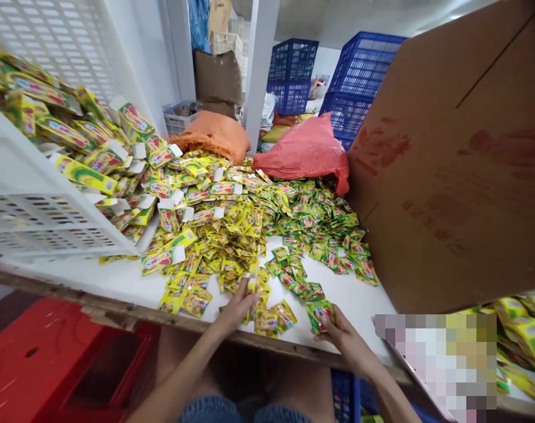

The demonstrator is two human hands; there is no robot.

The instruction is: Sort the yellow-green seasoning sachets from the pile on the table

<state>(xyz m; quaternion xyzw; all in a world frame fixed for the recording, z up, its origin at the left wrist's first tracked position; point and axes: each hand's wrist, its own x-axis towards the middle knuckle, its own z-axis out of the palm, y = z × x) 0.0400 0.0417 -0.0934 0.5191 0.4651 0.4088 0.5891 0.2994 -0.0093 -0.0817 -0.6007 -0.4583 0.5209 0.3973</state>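
My left hand (238,306) reaches onto the white table (117,276) near its front edge and pinches several yellow sachets (253,288) at the near edge of the pile. My right hand (340,335) is closed on a few green sachets (320,312) just right of it. A wide heap of yellow sachets (232,235) and green sachets (320,229) covers the table behind both hands. Flat yellow cartons (161,258) with white flaps lie to the left.
A white plastic crate (38,194) tipped on its side spills cartons at left. A large cardboard box flap (452,170) stands at right. Red (306,153) and orange (214,135) sacks lie behind the pile, blue crates (359,82) farther back. A red stool (33,358) sits lower left.
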